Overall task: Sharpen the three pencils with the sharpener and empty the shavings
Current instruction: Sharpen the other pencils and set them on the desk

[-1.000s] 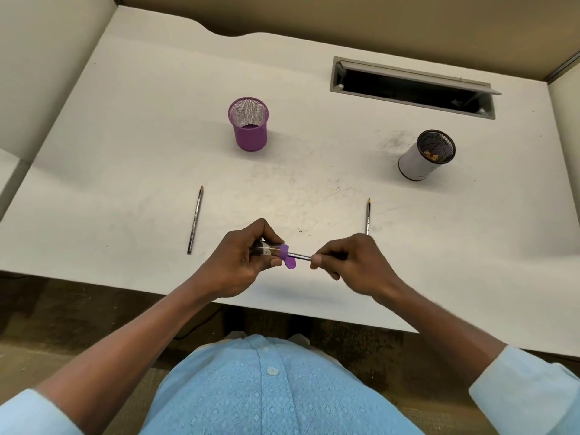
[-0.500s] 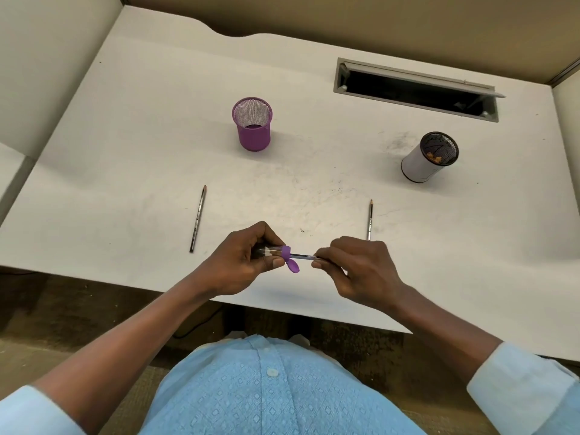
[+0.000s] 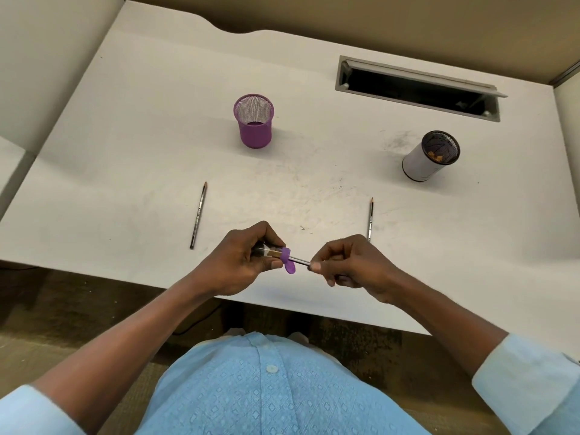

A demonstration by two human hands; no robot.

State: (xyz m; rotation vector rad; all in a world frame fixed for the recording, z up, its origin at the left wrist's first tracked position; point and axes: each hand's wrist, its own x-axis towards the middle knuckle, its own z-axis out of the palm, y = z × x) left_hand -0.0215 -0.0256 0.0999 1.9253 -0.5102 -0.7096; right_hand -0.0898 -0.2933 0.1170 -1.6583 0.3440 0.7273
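Over the near edge of the white desk, the left hand is closed around a clear sharpener with a purple cap. The right hand pinches a pencil pushed into it. Two more pencils lie on the desk, one left, one right, before a purple mesh cup and a grey cup.

Single head-worn view, wide-angle, looking forward and steeply down onto the white desk. Desk's near edge crosses mid-frame; its far edge and the cable slot sit near the top. Below the near edge: shirt front and both forearms, close to the lens. Partition walls bound the desk left and right.
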